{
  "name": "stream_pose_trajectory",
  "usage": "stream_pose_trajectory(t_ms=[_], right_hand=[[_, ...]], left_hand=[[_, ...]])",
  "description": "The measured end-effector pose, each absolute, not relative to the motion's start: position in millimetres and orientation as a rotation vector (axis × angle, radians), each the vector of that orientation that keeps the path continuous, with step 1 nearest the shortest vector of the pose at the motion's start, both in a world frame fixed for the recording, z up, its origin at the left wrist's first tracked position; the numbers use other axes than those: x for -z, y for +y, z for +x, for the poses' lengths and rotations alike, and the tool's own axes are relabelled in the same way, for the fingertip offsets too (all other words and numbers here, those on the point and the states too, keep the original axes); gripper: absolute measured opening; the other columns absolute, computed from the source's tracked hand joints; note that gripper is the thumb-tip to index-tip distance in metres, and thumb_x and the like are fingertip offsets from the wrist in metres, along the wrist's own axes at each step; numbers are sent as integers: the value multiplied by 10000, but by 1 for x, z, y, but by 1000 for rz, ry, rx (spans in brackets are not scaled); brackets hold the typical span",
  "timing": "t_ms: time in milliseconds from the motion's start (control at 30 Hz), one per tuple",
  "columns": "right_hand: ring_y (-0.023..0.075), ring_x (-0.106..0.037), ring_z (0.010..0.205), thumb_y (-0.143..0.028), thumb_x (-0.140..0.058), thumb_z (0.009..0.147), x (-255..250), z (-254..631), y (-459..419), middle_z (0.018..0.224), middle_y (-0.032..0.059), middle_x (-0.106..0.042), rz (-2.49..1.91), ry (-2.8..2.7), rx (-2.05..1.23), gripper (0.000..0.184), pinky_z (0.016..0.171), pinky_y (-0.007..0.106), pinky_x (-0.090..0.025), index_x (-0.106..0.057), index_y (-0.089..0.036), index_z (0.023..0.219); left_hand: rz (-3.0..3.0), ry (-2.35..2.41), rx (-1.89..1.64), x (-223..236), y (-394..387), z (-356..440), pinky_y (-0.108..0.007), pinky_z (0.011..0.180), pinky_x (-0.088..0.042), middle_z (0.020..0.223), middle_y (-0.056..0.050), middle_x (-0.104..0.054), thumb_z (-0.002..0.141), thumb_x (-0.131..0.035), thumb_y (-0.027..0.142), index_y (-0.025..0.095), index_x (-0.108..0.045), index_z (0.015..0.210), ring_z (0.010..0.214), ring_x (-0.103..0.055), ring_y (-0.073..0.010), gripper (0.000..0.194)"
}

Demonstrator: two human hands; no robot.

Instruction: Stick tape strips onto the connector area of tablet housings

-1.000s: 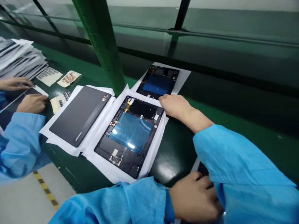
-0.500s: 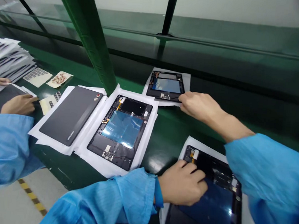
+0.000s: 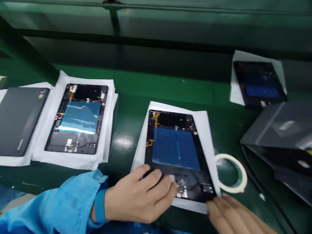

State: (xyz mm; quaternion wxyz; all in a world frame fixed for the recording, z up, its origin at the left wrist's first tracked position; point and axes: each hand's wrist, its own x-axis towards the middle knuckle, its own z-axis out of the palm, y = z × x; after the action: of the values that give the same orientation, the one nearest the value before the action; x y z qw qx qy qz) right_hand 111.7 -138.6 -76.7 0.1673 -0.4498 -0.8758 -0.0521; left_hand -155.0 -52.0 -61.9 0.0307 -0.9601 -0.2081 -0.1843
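An opened tablet (image 3: 177,148) lies on white paper in front of me, its blue film, orange ribbon cables and small circuit board facing up. My left hand (image 3: 140,195) has its fingers bent over the tablet's lower left part, closed against it. At the lower right corner, the fingers of my right hand (image 3: 247,223) are pressed together on the tablet and paper edge. That hand is a little blurred, and its thumb's underside is hidden. Left of these stands another opened tablet (image 3: 81,116) on paper sheets, beside a closed dark tablet (image 3: 13,119).
A roll of white tape (image 3: 242,179) lies right of the paper. Beyond it sits a dark grey box-like device (image 3: 286,121) with a lit red light and a cable (image 3: 269,196). Another opened tablet (image 3: 259,84) rests on paper behind it. A green post (image 3: 27,54) slants at left.
The view has swung right. My right hand has come from a tablet at the back to the near tablet's corner. My left hand has moved to that near tablet's lower edge.
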Motion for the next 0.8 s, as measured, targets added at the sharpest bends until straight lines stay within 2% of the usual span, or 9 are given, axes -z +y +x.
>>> stream_pose_trajectory(t_ms=[100,167,233,300,367,433,633,800], right_hand=[[197,-641,813,-30,-408,866,94,95,-158,894,96,-696,-1215,-2609,300,291,852,366,-517,-646,-106,1015],[171,-624,755,-39,-405,881,102,96,-155,841,81,-681,-1259,-2566,256,270,823,337,-519,-655,-101,961],[164,-626,774,-85,-483,894,107,116,-147,840,63,-682,-1351,-2461,278,189,814,319,-515,-657,-121,959],[171,-637,819,-154,-623,864,110,151,-138,893,61,-701,-1545,-2271,539,152,783,299,-504,-652,-141,1013],[176,-640,807,-221,-698,833,115,189,-128,941,74,-715,-1805,-1971,936,277,681,277,-475,-643,-143,1093],[186,-645,801,-275,-682,849,123,219,-116,985,90,-721,-1971,-1789,1120,341,622,282,-447,-631,-131,1153],[231,-661,869,-307,-564,910,139,235,-99,1083,136,-704,-2145,-1727,943,379,664,310,-469,-592,-122,1241],[292,-663,967,-271,-552,901,140,233,-105,1120,154,-690,-2141,-1762,676,284,747,365,-519,-611,-204,1171]], left_hand=[[-3057,-483,370,84,-64,-150,-342,757,-473,984,-90,-685,957,-474,157,89,-661,1107,861,-601,-198,250],[-3085,-436,244,97,-65,-148,-335,689,-464,927,-94,-676,950,-458,125,65,-640,1122,792,-594,-194,257],[-3112,-404,137,104,-63,-147,-337,650,-456,910,-89,-668,935,-453,92,48,-617,1156,744,-581,-193,278],[-3122,-379,96,107,-62,-147,-344,638,-455,918,-88,-663,925,-460,75,44,-600,1176,734,-578,-198,289],[-3122,-373,101,107,-62,-147,-349,639,-460,920,-87,-661,925,-462,72,46,-594,1172,734,-579,-202,281],[-3123,-399,123,107,-63,-148,-358,653,-473,923,-89,-661,926,-450,67,49,-588,1173,745,-587,-209,284],[-3131,-483,133,106,-64,-147,-359,675,-500,959,-94,-669,919,-432,58,65,-579,1199,774,-614,-216,316],[-3163,-508,78,105,-64,-147,-363,701,-515,989,-93,-677,905,-491,78,82,-580,1206,803,-635,-221,314]])
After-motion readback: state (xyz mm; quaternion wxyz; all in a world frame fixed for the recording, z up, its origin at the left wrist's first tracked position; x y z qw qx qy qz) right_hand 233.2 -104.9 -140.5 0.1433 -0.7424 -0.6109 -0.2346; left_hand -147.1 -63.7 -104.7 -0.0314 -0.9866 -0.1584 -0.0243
